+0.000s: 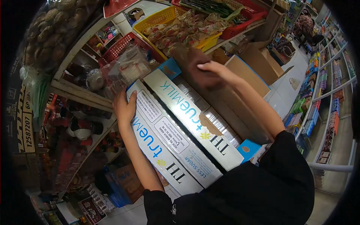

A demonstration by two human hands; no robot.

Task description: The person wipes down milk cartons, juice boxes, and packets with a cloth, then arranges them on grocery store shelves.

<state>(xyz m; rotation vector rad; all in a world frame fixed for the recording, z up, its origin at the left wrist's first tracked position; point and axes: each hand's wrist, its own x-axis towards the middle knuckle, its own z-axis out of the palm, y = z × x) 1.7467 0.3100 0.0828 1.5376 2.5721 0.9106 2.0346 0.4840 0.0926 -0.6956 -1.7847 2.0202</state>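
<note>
Two long white TH true MILK cartons lie side by side in front of me. The nearer carton (159, 140) is closed, with "LESS SUGAR" printed on it. My left hand (125, 108) grips its far left corner, thumb on top and fingers down the side. The other carton (180, 107) is torn open along its top, its blue end flaps folded out, and rows of packs (221, 122) show inside. Over its far end, my right hand (219, 73) is closed on a dark reddish-brown cloth (202, 69), smeared by motion.
Behind the cartons stand a yellow basket (160, 19) of net-wrapped goods and a red basket (114, 50). An open cardboard box (258, 62) is on the floor beyond. Stocked shelves (324, 112) line the right; a bag of brown, round produce (50, 28) hangs upper left.
</note>
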